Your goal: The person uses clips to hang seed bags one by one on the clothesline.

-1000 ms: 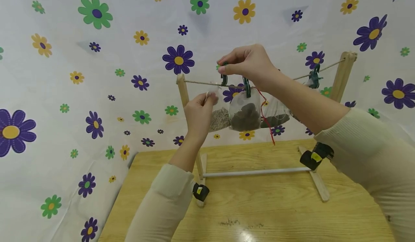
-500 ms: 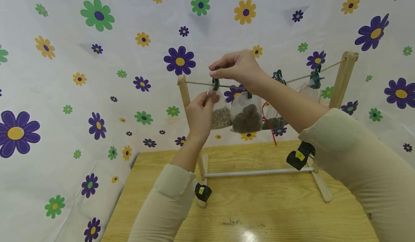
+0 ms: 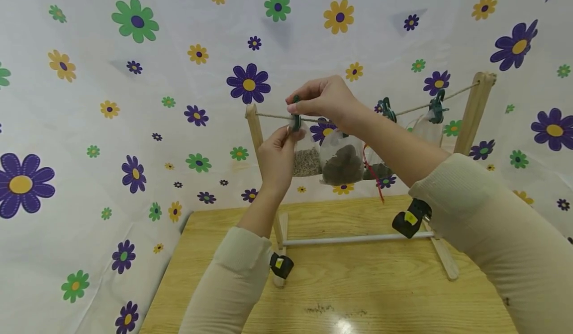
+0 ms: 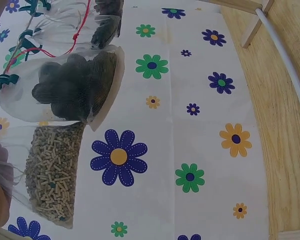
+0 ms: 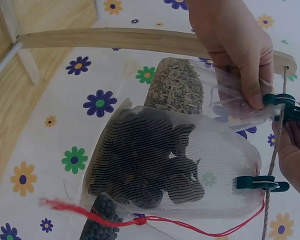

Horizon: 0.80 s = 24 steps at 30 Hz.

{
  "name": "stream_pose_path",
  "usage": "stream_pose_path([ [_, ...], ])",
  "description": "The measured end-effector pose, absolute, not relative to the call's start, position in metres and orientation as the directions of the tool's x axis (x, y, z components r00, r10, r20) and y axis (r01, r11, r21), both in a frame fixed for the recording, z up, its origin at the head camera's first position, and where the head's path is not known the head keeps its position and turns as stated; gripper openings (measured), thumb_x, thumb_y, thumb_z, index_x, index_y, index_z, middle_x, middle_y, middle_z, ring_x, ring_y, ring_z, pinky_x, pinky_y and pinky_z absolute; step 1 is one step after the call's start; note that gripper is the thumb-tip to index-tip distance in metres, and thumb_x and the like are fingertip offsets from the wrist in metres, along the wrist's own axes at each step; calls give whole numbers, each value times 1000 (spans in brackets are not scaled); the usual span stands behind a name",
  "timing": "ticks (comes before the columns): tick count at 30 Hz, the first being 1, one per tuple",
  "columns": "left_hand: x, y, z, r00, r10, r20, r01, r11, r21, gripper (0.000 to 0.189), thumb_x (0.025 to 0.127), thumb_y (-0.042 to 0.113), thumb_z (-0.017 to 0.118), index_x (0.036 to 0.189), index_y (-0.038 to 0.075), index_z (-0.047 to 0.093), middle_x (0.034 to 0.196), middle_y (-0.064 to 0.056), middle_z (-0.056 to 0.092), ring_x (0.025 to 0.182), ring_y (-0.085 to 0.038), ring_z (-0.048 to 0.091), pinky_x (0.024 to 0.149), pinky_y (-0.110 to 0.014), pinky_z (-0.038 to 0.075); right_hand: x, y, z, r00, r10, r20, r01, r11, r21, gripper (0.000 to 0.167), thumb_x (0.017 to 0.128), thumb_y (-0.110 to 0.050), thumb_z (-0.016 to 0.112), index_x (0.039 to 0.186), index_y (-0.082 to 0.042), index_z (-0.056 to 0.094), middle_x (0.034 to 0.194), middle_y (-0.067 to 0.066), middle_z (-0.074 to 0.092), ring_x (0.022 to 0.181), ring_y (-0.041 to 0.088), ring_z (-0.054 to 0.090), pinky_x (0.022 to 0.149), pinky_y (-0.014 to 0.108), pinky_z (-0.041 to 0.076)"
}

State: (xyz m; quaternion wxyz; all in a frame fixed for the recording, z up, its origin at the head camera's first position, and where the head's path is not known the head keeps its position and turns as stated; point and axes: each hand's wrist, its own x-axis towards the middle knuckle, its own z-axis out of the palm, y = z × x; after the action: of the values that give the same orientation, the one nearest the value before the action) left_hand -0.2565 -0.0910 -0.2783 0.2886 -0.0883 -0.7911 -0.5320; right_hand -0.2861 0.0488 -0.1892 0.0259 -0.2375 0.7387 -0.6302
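My left hand (image 3: pixel 276 160) pinches the gathered top of a sheer mesh bag of tan pellets (image 4: pixel 55 175) just below a rope (image 3: pixel 273 116). With thumb and fingers, my right hand (image 3: pixel 333 100) grips the handles of a dark green clip (image 3: pixel 296 121). In the right wrist view, this clip (image 5: pixel 285 107) lies across the rope at the bag's top, right by the left fingertips. Beside the pellets hangs a mesh bag of dark round lumps (image 5: pixel 145 155), fastened by another green clip (image 5: pixel 260 183). A red cord (image 5: pixel 185 226) trails next to it.
Two wooden posts (image 3: pixel 475 112) hold the rope, joined low down by a white rod (image 3: pixel 358 238) above the wooden table (image 3: pixel 349 284). Farther right on the rope are more green clips (image 3: pixel 437 107) with mesh bags. A flower-print sheet (image 3: pixel 179 15) forms the backdrop.
My right hand has brought the green clip left and down, from right of my left hand onto the rope at the pellet bag's top. My left hand has stayed nearly in place.
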Motion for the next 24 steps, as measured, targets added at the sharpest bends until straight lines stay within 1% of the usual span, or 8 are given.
stream_pose_path([
  [5, -253, -88, -276, -847, -199, 493, 390, 396, 831, 23, 93, 28, 60, 96, 10, 74, 88, -4, 74, 47, -9, 32, 48, -25, 25, -284, 51, -189, -866, -429, 258, -353, 159, -922, 30, 81, -8, 73, 109, 1, 66, 94, 5, 68, 94, 20, 64, 88, 31, 50],
  [8, -252, -86, -274, -870, -227, 438, 351, 340, 872, 23, 93, 27, 62, 95, 8, 74, 87, -5, 74, 49, -6, 45, 48, -24, 28, -282, 51, -190, -863, -442, 243, -351, 179, -919, 31, 81, -8, 72, 110, 0, 65, 97, 7, 68, 96, 19, 64, 88, 31, 50],
  [10, -251, -85, -274, -878, -239, 415, 340, 299, 892, 23, 92, 25, 63, 96, 5, 74, 87, -7, 74, 59, -4, 56, 53, -23, 33, -282, 53, -190, -866, -442, 233, -344, 190, -919, 31, 81, -8, 72, 110, 0, 64, 98, 8, 67, 96, 19, 63, 89, 31, 50],
  [12, -251, -85, -274, -881, -241, 408, 343, 270, 900, 23, 91, 23, 64, 95, 2, 74, 85, -10, 73, 66, -5, 60, 57, -22, 37, -281, 54, -191, -867, -444, 224, -341, 204, -918, 31, 82, -7, 72, 111, -1, 63, 99, 8, 66, 97, 19, 62, 89, 32, 50],
  [14, -251, -85, -276, -880, -237, 411, 352, 255, 901, 23, 91, 21, 64, 94, 0, 73, 85, -13, 72, 68, -6, 59, 60, -20, 41, -280, 56, -192, -867, -450, 216, -344, 223, -912, 32, 82, -8, 71, 112, 0, 62, 102, 10, 66, 98, 20, 62, 90, 32, 49],
  [17, -250, -87, -281, -876, -216, 432, 370, 274, 888, 23, 91, 21, 64, 97, 0, 71, 84, -14, 69, 66, -9, 53, 59, -20, 40, -278, 60, -192, -867, -457, 197, -343, 262, -902, 39, 83, -8, 71, 118, 0, 59, 109, 13, 64, 104, 21, 60, 92, 33, 48],
  [21, -247, -95, -286, -857, -201, 474, 401, 316, 860, 24, 90, 22, 65, 103, 2, 71, 90, -11, 71, 73, -10, 60, 64, -19, 46, -273, 63, -192, -872, -452, 185, -353, 321, -879, 50, 84, -10, 70, 129, 1, 51, 124, 16, 59, 115, 24, 56, 97, 35, 45],
  [24, -240, -103, -285, -833, -198, 516, 437, 337, 834, 26, 90, 22, 65, 106, 1, 70, 97, -11, 72, 83, -15, 67, 72, -23, 51, -267, 64, -191, -877, -433, 207, -386, 379, -841, 52, 85, -13, 70, 131, 1, 50, 129, 15, 56, 119, 25, 53, 98, 36, 44],
])
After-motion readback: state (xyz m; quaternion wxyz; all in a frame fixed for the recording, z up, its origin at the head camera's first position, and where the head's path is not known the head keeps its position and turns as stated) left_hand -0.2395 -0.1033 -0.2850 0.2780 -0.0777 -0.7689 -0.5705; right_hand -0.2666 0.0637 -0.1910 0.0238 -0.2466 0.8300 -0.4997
